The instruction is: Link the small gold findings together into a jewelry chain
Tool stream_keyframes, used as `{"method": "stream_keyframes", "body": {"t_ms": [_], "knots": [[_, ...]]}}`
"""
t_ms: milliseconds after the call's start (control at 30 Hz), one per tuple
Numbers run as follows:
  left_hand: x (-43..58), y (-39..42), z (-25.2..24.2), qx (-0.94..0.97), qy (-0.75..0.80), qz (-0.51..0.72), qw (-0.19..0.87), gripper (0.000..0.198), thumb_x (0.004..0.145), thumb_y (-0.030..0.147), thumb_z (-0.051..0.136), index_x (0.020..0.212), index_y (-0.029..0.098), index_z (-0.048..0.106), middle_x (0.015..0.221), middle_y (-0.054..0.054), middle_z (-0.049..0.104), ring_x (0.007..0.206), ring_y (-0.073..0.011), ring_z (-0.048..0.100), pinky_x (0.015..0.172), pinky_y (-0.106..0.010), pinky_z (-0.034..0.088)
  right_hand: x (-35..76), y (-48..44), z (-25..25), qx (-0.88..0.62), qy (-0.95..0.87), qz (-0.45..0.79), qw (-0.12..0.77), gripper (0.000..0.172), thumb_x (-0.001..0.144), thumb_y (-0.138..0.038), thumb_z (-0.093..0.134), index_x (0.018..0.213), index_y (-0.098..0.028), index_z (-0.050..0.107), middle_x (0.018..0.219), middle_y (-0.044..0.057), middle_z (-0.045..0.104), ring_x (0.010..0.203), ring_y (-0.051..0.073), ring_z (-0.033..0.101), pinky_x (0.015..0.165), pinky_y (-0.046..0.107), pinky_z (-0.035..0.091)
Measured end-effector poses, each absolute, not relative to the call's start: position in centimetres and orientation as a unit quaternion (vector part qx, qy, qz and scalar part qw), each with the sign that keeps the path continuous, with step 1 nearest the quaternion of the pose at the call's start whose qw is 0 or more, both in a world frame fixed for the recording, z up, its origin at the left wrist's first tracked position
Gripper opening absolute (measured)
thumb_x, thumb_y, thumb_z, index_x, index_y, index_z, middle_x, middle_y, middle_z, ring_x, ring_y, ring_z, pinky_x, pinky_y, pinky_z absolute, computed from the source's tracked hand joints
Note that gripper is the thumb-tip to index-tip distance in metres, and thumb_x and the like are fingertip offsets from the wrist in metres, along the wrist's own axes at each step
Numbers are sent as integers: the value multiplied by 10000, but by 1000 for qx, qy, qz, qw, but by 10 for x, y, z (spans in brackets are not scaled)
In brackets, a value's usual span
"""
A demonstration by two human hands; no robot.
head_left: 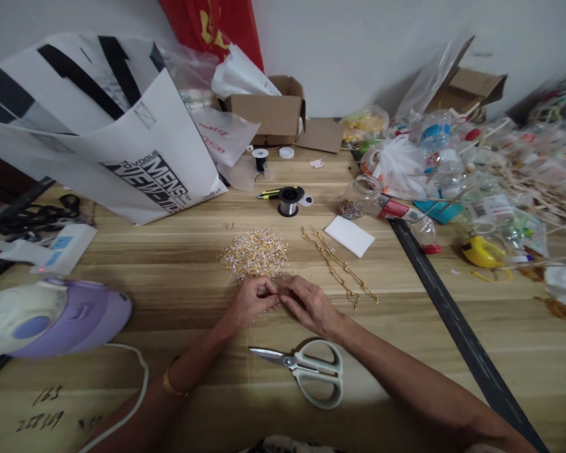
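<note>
My left hand (256,301) and my right hand (311,305) meet just below a heap of small gold and clear beads (255,251). Both are closed in a pinch, fingertips touching or nearly so. A thin beaded strand (260,314) shows under the left fingers. Whatever lies between the right fingertips is too small and hidden to make out. Below the hands lie scissors (290,360) with pale handles, blades slightly apart, pointing left. To the right of the right hand, gold bead chains (337,267) are laid out on the wooden table (207,390).
A wire spool (288,201) and a yellow-black cutter (268,194) lie behind the beads, near a white card (349,236). A big paper bag (160,157) and a purple appliance (80,318) stand left. Bottles and bags (448,170) crowd the right, a cardboard box (266,113) the back.
</note>
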State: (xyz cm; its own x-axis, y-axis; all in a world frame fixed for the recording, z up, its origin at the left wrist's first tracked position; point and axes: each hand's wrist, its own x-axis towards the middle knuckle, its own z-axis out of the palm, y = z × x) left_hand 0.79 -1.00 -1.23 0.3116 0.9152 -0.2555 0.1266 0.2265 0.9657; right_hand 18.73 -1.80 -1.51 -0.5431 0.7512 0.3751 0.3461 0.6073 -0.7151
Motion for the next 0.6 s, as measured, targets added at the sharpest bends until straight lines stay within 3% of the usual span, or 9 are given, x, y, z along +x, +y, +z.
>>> {"method": "stream_keyframes", "body": {"t_ms": [600], "knots": [[9, -11, -7, 538, 499, 311, 604, 205, 638, 237, 707, 615, 120, 540, 542, 1, 615, 516, -104, 589, 506, -192, 449, 189, -14, -17, -329, -809, 317, 369, 148, 898, -259, 493, 971, -163, 578, 813, 57, 589, 730, 145, 536, 662, 258, 446]]}}
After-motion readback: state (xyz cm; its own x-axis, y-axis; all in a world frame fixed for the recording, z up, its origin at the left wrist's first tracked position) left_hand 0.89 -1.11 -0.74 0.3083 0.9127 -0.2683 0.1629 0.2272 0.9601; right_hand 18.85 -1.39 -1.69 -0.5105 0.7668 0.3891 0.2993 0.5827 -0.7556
